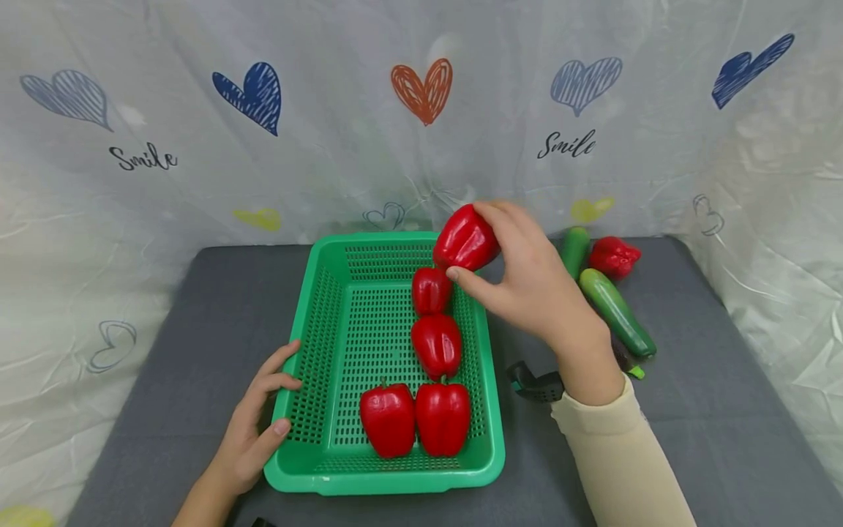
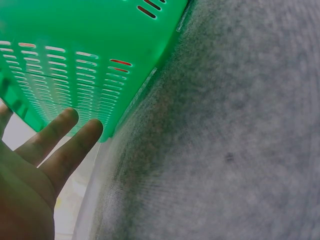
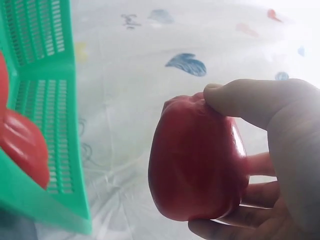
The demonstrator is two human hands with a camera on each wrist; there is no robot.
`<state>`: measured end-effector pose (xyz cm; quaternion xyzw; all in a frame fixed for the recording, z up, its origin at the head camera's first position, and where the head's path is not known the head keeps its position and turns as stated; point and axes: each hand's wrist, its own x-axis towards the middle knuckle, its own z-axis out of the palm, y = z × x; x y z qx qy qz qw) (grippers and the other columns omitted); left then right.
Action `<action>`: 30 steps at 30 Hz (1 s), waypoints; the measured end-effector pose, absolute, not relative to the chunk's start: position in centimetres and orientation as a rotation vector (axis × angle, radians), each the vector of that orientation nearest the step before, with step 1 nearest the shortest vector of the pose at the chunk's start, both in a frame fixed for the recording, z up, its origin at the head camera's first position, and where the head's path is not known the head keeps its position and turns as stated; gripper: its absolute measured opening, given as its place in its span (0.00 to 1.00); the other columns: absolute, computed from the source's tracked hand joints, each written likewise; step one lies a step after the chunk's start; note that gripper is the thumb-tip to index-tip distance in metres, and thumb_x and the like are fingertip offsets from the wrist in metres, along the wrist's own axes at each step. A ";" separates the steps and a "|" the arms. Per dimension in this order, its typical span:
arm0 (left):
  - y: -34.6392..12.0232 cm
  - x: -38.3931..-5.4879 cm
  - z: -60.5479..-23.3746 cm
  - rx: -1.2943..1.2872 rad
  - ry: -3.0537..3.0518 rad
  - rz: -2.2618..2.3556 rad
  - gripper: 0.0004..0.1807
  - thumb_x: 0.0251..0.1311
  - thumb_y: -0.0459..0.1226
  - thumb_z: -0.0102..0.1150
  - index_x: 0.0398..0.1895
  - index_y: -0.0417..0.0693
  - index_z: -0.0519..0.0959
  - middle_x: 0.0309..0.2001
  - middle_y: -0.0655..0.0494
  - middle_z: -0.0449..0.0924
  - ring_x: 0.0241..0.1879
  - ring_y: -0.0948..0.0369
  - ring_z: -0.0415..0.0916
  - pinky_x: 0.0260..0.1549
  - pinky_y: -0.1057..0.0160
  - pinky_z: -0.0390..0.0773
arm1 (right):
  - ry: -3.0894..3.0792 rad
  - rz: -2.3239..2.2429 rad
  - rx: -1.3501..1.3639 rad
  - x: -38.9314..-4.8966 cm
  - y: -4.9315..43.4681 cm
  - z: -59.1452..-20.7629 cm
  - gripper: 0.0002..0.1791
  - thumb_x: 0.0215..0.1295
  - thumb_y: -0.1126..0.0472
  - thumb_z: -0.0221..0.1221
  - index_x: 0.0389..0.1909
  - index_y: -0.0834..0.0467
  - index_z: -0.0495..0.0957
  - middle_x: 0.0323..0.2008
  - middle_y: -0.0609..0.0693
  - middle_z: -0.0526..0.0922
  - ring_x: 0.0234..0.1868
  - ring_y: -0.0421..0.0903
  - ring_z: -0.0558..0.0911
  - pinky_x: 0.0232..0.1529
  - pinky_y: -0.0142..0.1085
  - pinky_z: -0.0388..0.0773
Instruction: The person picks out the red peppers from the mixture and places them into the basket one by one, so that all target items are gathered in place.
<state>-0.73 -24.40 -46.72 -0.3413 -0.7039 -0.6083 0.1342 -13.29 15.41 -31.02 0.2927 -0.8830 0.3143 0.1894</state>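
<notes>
My right hand (image 1: 536, 282) grips a red bell pepper (image 1: 466, 238) above the basket's far right corner. In the right wrist view, thumb and fingers hold that pepper (image 3: 195, 160) from opposite ends. The green plastic basket (image 1: 497, 439) has slotted walls. Inside it lie several red bell peppers: one (image 1: 432, 290) below the held pepper, another (image 1: 437, 345) nearer, and two side by side at the near end. My left hand (image 1: 253, 424) rests against the basket's left rim, fingertips on the edge. The left wrist view shows its fingers (image 2: 75, 150) extended beside the slotted wall.
Right of the basket lie two green cucumber-like vegetables (image 1: 617, 313), another red bell pepper (image 1: 614, 258) and a dark vegetable with a green stem (image 1: 628, 360), partly hidden by my right arm. A black strap-like object (image 1: 535, 384) shows by my right wrist. A printed sheet hangs behind the grey table.
</notes>
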 end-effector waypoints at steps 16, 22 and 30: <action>-24.5 -0.6 -46.7 -0.997 -2.035 -1.758 0.16 0.81 0.30 0.49 0.60 0.21 0.69 0.82 0.25 0.53 0.85 0.43 0.48 0.75 0.60 0.57 | -2.490 0.974 0.884 -13.7 12.7 -32.0 0.43 0.65 0.50 0.78 0.76 0.61 0.71 0.70 0.55 0.76 0.69 0.50 0.74 0.55 0.48 0.86; -24.4 -0.5 -46.7 -0.994 -2.039 -1.755 0.16 0.81 0.30 0.49 0.60 0.22 0.70 0.82 0.25 0.54 0.85 0.44 0.48 0.75 0.60 0.57 | -2.488 1.009 0.922 -13.9 12.0 -32.3 0.43 0.63 0.50 0.78 0.75 0.59 0.72 0.68 0.52 0.77 0.66 0.46 0.76 0.52 0.44 0.87; -24.3 -0.7 -46.6 -1.004 -2.027 -1.750 0.16 0.80 0.29 0.49 0.60 0.22 0.69 0.82 0.25 0.54 0.85 0.44 0.49 0.76 0.59 0.57 | -2.525 1.035 0.951 -13.9 10.9 -32.5 0.45 0.64 0.48 0.77 0.76 0.60 0.70 0.70 0.54 0.75 0.69 0.49 0.74 0.52 0.47 0.87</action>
